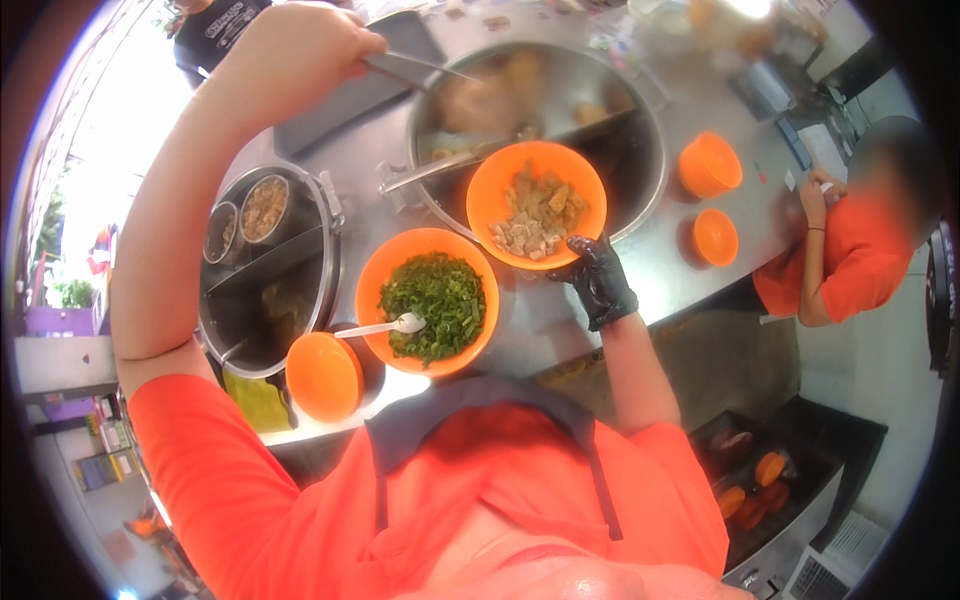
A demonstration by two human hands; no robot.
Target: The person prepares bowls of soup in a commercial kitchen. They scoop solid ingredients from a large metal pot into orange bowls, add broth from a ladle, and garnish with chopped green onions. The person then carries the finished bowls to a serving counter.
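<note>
My left hand (307,56), bare and raised at the upper left, grips a thin two-armed metal utensil (409,73), apparently tongs. Its far end reaches over a large round metal pot (664,161), where steam or blur hides the tip. In my right hand (600,281), wearing a black glove, is an orange bowl (480,199) tilted over the pot's near rim. Grey and brown chopped cooked food (536,210) lies in it. Just left of that hand stands a larger orange bowl (367,300) of chopped green herbs (435,307), with a white plastic spoon (375,327) resting in it.
A second divided pot (330,277) at left holds metal containers of food (265,208). One orange bowl (322,379) sits near the front edge. Stacked orange bowls (709,165) and another bowl (715,238) stand on the right. A person in orange (855,247) is at the counter's right end.
</note>
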